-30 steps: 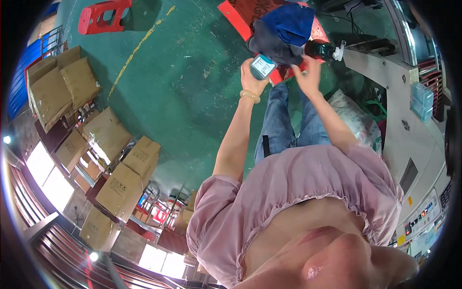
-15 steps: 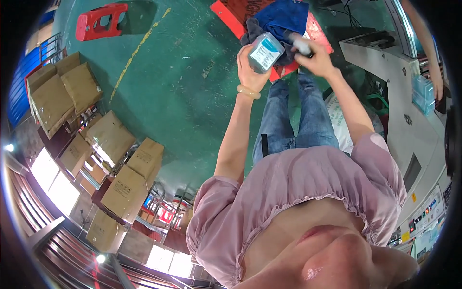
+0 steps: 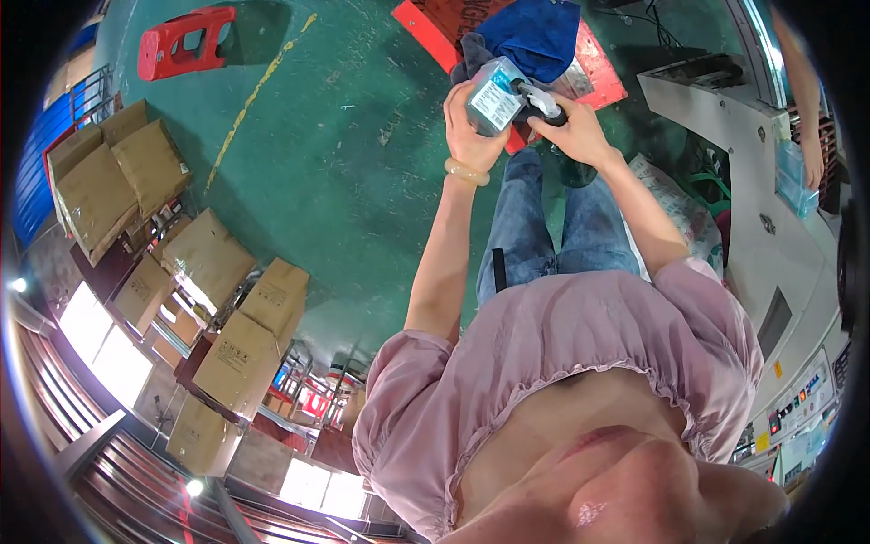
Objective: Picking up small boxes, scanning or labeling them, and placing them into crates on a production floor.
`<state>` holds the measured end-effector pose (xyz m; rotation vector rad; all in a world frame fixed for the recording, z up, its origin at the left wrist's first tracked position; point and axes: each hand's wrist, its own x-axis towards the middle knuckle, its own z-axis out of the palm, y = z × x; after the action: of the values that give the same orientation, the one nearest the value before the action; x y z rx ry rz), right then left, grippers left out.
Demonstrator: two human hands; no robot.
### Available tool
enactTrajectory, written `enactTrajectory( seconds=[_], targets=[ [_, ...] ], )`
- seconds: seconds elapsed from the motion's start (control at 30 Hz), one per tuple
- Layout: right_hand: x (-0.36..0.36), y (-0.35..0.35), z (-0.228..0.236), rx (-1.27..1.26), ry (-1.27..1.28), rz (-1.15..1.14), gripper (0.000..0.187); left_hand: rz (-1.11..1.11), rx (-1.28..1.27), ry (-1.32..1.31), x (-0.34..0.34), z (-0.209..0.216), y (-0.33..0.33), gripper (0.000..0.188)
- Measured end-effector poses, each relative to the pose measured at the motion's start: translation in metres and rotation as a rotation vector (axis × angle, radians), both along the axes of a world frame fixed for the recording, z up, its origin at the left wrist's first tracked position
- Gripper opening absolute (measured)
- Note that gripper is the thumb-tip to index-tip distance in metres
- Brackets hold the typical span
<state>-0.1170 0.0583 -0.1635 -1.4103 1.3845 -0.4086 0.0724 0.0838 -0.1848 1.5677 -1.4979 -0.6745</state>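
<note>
My left hand (image 3: 473, 131) is wrapped round a clear, squarish plastic container (image 3: 496, 107) with a blue-and-white label facing up. In my right hand (image 3: 580, 132) is a white-and-black hand tool (image 3: 542, 100), its dark nozzle-like tip against or just over the container's right side; I cannot tell whether they touch. A dark green, rounded shape (image 3: 577, 170) shows below that hand, and whether it belongs to the tool is unclear. Behind the container lie a dark grey cloth (image 3: 471, 54) and a blue cloth (image 3: 536, 38) on a red surface (image 3: 598, 74).
A grey machine (image 3: 716, 113) stands at my right, where another person's hand (image 3: 813, 163) is at clear bluish boxes (image 3: 794, 181). Cardboard boxes (image 3: 237, 358) are stacked at the left. A red stool (image 3: 186, 43) lies on the green floor (image 3: 362, 181) at far left.
My right hand has moved left and slightly down, bringing the white-and-black tool to the container. The dark green shape has come into sight below it. My left hand has barely moved.
</note>
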Motion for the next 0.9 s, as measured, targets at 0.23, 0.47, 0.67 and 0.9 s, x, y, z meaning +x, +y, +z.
enactTrajectory(
  seconds=[0.23,0.47,0.67,0.9],
  targets=[
    [-0.035,-0.002,-0.034,-0.420,0.038,-0.458,0.043,0.077,0.054,0.018,0.015,-0.019,0.008,0.080],
    [-0.052,0.023,-0.079,-0.658,0.221,-0.682,0.077,0.037,0.149,-0.053,0.012,-0.030,0.014,0.077],
    [-0.009,0.058,-0.110,-0.059,-0.044,-0.984,0.046,0.050,0.240,-0.089,0.009,-0.031,0.012,0.072],
    [0.025,0.066,-0.136,0.168,-0.143,-0.879,0.039,0.043,0.244,-0.122,0.009,-0.030,0.014,0.073]
  ],
)
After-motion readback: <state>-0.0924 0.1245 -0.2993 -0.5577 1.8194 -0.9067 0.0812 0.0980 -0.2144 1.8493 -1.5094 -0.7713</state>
